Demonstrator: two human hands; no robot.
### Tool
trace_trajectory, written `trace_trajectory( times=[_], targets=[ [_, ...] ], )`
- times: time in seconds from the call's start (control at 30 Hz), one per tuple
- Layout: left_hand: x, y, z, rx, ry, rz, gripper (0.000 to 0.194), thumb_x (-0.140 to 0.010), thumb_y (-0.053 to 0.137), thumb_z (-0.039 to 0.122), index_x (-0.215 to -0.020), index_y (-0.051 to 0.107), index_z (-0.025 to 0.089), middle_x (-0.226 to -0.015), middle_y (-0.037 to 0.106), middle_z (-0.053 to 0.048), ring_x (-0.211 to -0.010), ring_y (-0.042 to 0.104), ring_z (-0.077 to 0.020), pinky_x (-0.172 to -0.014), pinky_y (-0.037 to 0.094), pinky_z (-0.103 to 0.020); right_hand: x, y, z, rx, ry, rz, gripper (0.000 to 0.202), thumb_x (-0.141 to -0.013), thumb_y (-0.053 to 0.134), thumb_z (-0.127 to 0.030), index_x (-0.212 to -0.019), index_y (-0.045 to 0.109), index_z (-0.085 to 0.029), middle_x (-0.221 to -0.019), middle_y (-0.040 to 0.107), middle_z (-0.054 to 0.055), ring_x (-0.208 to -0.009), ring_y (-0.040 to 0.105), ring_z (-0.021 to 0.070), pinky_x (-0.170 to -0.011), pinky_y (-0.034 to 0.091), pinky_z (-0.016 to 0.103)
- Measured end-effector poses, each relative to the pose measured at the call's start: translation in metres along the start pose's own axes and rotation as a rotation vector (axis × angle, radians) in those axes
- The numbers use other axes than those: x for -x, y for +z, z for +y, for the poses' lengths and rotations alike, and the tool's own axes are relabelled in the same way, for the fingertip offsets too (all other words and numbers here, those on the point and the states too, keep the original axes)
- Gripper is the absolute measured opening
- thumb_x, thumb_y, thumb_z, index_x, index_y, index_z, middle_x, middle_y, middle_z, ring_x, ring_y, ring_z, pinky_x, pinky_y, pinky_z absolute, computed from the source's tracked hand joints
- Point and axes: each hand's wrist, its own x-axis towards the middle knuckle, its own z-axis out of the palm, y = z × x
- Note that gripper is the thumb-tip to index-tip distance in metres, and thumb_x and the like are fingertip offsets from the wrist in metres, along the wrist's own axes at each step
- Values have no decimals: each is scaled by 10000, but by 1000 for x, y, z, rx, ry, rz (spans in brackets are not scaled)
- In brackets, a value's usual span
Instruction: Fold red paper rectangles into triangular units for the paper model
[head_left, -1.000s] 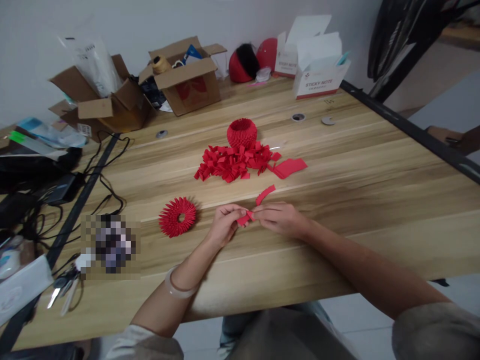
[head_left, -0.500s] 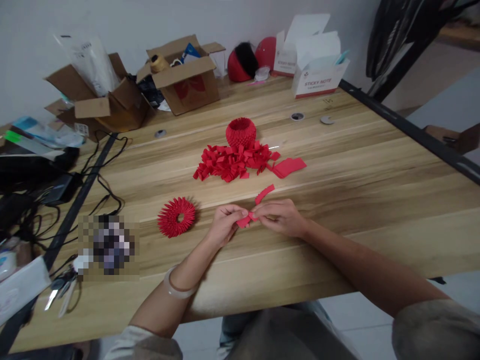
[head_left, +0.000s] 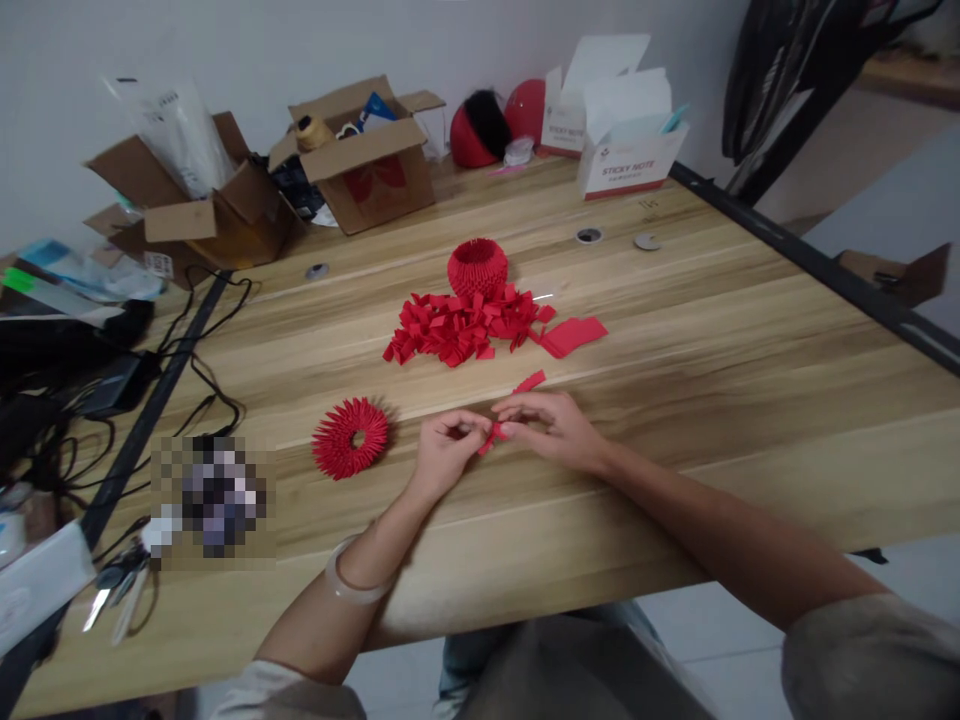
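A cardboard box with a red print (head_left: 379, 187) stands near the wall (head_left: 285, 40), a tan thread cone (head_left: 311, 133) at its top. Left of this box, a carton (head_left: 244, 225) holds plastic packets (head_left: 187, 140); right of it stand two white sticky-note boxes (head_left: 630, 165); nearer and left of it lie black cables (head_left: 41, 455).

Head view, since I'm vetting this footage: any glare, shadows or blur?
Head view: pale sheen on the tabletop near its front edge; head view: soft shadow right of the spiky red ring; head view: held red paper looks soft, folds unclear.
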Motion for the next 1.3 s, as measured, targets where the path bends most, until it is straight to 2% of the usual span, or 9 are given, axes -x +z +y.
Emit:
trace_trajectory(
  times=[0.1, 0.2, 0.5, 0.77, 0.9, 1.0, 1.1, 1.17, 1.3],
  targets=[
    [3, 1, 3, -60, 56, 2, 136, -601, 713, 261, -593, 676, 131, -492, 620, -8, -442, 496, -79, -465, 397, -204, -2, 3, 0, -132, 147, -77, 220, -726, 622, -335, -786, 643, -124, -674, 657, 39, -603, 608, 125, -575, 492, 238],
    [5, 2, 4, -79, 79, 2, 127, -618, 701, 259, -601, 679, 134, -499, 623, -11, -449, 494, -82, -467, 400, -206, -4, 3, 1, -174, 184, -109, 200, -737, 610, -315, -680, 629, -124, -554, 599, 4, -518, 557, 92, -517, 450, 207],
    [1, 0, 2, -58, 19, 24, 150, -620, 703, 273, -607, 668, 128, -490, 618, -11, -437, 501, -86, -466, 398, -209, -7, -1, 3, -330, 231, -93, 222, -691, 673, -337, -740, 647, -122, -613, 624, 5, -530, 549, 80, -529, 458, 206],
    [0, 0, 1, -67, -102, -181, 103, -608, 688, 217, -583, 650, 124, -487, 628, -16, -450, 550, -99, -494, 435, -208, -7, 1, 1, -258, 206, -76, 178, -722, 621, -297, -688, 612, -122, -567, 580, -13, -499, 507, 69, -496, 412, 188],
    [2, 0, 1, -72, -66, -219, 143, -645, 689, 263, -612, 665, 126, -526, 650, -32, -476, 564, -104, -515, 447, -213, -6, 1, 5, -219, 188, -104, 177, -752, 586, -290, -714, 622, -121, -580, 590, -3, -500, 520, 76, -487, 423, 188],
    [2, -1, 2, -63, -44, -131, 171, -673, 674, 284, -604, 664, 127, -507, 640, -28, -454, 545, -98, -510, 434, -214, -5, 2, 8, -114, 107, -3, 209, -821, 499, -282, -870, 633, -129, -650, 618, 16, -551, 561, 96, -530, 468, 206],
    [-1, -2, 0, 34, -29, -17, 159, -674, 664, 270, -597, 657, 131, -494, 627, -16, -456, 536, -95, -521, 429, -214, -4, 2, 9, 39, -74, 64, 235, -836, 474, -219, -1008, 625, -165, -843, 677, 53, -732, 634, 128, -683, 515, 243],
    [-3, -3, -3, 103, -43, 17, 141, -671, 661, 265, -619, 658, 134, -498, 626, -8, -462, 537, -96, -529, 428, -216, -4, 2, 9, 163, -224, 53, 212, -827, 493, -183, -958, 660, -187, -906, 691, 56, -813, 647, 137, -756, 515, 252],
    [-4, -3, -7, 95, -34, 3, 157, -681, 652, 266, -612, 646, 125, -509, 619, -7, -480, 533, -98, -548, 427, -222, -4, 0, 10, 294, -438, 16, 174, -826, 524, -164, -861, 692, -194, -896, 703, 53, -812, 657, 125, -759, 521, 224]
  ],
)
